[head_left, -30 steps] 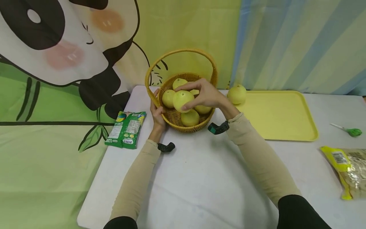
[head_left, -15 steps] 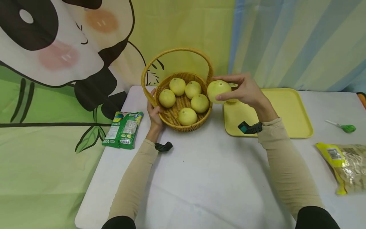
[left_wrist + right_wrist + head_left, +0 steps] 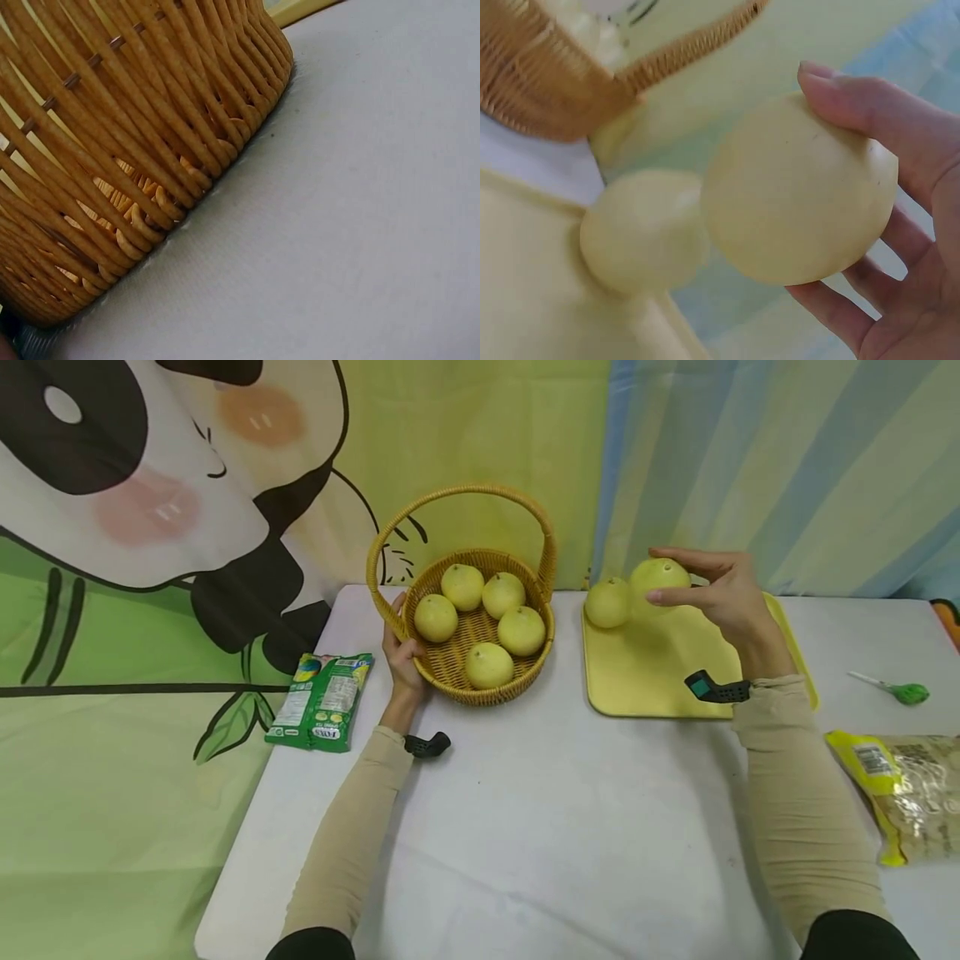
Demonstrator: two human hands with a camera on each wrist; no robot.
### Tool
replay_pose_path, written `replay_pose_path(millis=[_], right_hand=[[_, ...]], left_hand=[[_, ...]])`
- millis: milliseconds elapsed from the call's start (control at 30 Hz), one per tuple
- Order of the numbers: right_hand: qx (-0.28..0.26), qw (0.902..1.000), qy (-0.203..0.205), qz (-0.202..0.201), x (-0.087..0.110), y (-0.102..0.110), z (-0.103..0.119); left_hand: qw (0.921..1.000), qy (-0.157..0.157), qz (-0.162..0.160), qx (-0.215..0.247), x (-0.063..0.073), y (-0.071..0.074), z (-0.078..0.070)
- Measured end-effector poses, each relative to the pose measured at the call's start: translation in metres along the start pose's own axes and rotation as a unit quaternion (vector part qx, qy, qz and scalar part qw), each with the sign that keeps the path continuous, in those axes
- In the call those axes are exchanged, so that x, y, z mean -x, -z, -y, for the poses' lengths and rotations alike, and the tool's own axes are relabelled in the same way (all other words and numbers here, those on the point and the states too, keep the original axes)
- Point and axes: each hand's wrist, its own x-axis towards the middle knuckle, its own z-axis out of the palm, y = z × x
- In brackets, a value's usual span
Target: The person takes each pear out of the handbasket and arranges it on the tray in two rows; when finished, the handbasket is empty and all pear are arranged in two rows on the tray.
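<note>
My right hand [image 3: 727,597] holds a round pale yellow-green pear [image 3: 660,578] between thumb and fingers, above the yellow tray [image 3: 652,685]. In the right wrist view, the held pear [image 3: 799,191] shows close up, the thumb over it and fingers beneath. Another pear [image 3: 608,603] sits at the tray's back left corner, just left of the held one. With thumb and fingers, my left hand [image 3: 403,660] grips the left side of a wicker basket [image 3: 480,695] with a tall handle. Several pears [image 3: 490,666] lie in the basket. The left wrist view shows mostly the basket's woven wall [image 3: 135,127].
A green snack packet [image 3: 321,702] lies left of the basket. Right of the tray are a green lollipop [image 3: 909,693] and a clear and yellow bag [image 3: 911,793]. Patterned curtains [image 3: 480,427] hang behind the white table [image 3: 525,827].
My right hand has carried the pear from over the basket rightward to above the tray. The left hand has stayed on the basket, and the view has shifted slightly.
</note>
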Motion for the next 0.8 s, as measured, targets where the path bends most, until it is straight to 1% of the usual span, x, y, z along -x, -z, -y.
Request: replay_pose_path(millis=[133, 300, 367, 433, 600, 667, 800], right_hand=[[-0.007, 0.9994, -0.017, -0.028, -0.002, 0.012, -0.015], [-0.019, 0.9976, -0.053, -0.04, -0.004, 0.02, -0.032], [-0.018, 0.9966, -0.068, -0.044, -0.005, 0.023, -0.039], [-0.016, 0.9959, -0.075, -0.048, -0.007, 0.025, -0.045], [-0.028, 0.9948, -0.084, -0.051, -0.011, 0.026, -0.058], [-0.034, 0.994, -0.091, -0.05, -0.012, 0.026, -0.062], [-0.022, 0.9949, -0.09, -0.04, -0.014, 0.026, -0.068]], left_hand=[[1.0, -0.003, 0.001, -0.003, 0.0, 0.001, 0.0], [0.9999, -0.005, -0.009, -0.013, 0.001, 0.001, -0.001], [0.9998, -0.005, -0.009, -0.016, 0.002, 0.001, -0.001], [0.9998, -0.005, -0.008, -0.019, 0.002, 0.001, -0.001], [0.9998, -0.01, -0.006, -0.018, 0.002, 0.001, -0.002], [0.9999, -0.011, -0.006, -0.011, 0.001, 0.002, -0.002], [0.9999, -0.011, -0.004, -0.005, 0.001, 0.002, -0.001]])
